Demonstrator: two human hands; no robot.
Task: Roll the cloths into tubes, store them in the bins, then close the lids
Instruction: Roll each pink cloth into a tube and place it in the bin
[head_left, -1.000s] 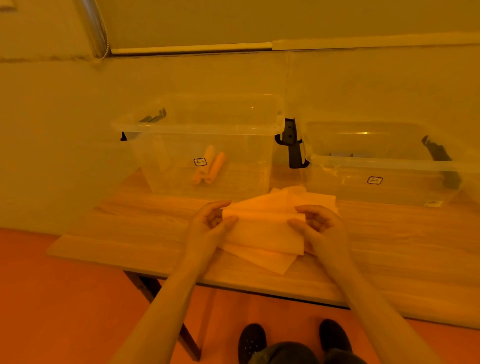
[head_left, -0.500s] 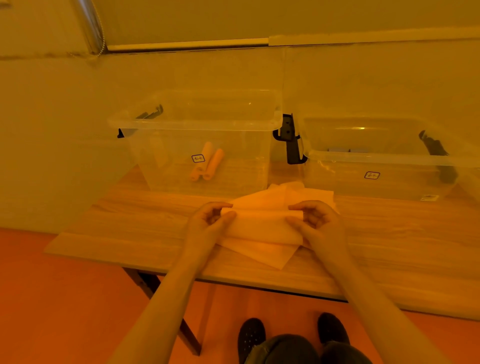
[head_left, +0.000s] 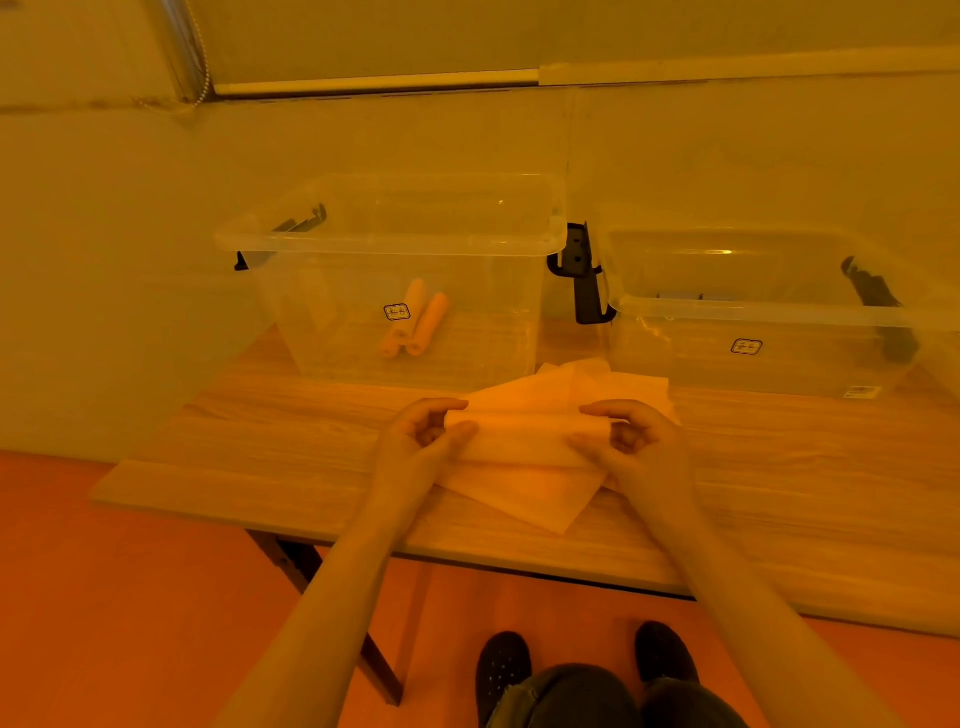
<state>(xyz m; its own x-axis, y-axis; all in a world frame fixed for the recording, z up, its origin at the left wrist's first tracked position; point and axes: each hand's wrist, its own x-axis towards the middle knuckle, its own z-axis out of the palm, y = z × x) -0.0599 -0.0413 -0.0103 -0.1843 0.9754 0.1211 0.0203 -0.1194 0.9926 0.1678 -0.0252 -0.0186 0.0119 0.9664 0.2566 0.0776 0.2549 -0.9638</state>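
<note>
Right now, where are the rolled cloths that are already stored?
In the head view, two rolled cloths lie side by side on the floor of the left bin, behind its small label.

The table (head_left: 260, 441) has a pale wood-grain top with a smooth, matt look, and its legs (head_left: 311, 571) seem dark metal. Both bins, the left bin (head_left: 467, 343) and the right bin (head_left: 810, 364), are clear, glossy plastic that catches small highlights; their latches (head_left: 584, 275) are black matt plastic. The cloth (head_left: 524, 441) on the table is thin, soft, matt fabric, finely textured. Two rolled cloths (head_left: 421, 325) inside the left bin look like the same matt fabric. The floor (head_left: 104, 597) is smooth with a faint sheen. The shoes (head_left: 503, 670) are dark and matt
</note>
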